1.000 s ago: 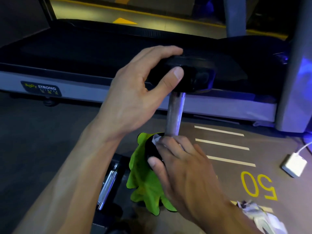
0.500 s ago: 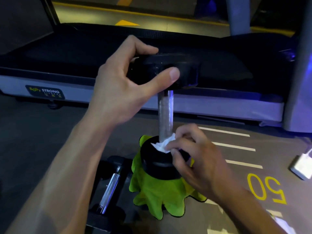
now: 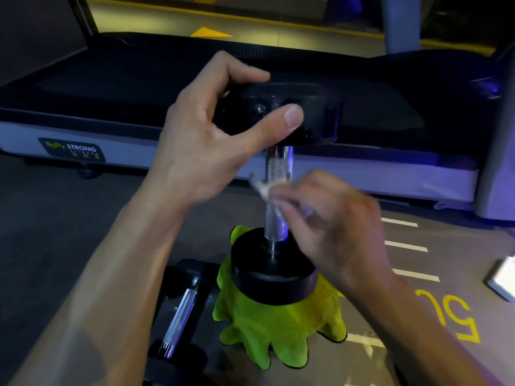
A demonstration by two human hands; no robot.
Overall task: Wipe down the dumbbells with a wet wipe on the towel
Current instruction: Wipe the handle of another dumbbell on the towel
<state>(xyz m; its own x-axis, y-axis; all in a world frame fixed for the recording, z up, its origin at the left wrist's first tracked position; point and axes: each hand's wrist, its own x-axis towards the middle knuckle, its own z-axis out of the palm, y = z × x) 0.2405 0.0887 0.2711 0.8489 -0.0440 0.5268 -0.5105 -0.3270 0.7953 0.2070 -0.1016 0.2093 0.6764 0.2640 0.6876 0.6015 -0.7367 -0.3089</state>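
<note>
I see two bare forearms coming in from the bottom edge, with no sleeves, gloves, watch or rings on them. My left hand (image 3: 206, 140) shows sharply: long fingers, a short trimmed thumbnail, tendon lines faint along the wrist. My right hand (image 3: 334, 229) is smeared by motion blur, so its fingers and nails read only as soft shapes.

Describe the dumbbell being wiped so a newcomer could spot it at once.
In front of the treadmill, find the green towel on the floor. The dumbbell stands upright on it, left hand gripping its top; the second dumbbell lies flat beside the towel.
</note>
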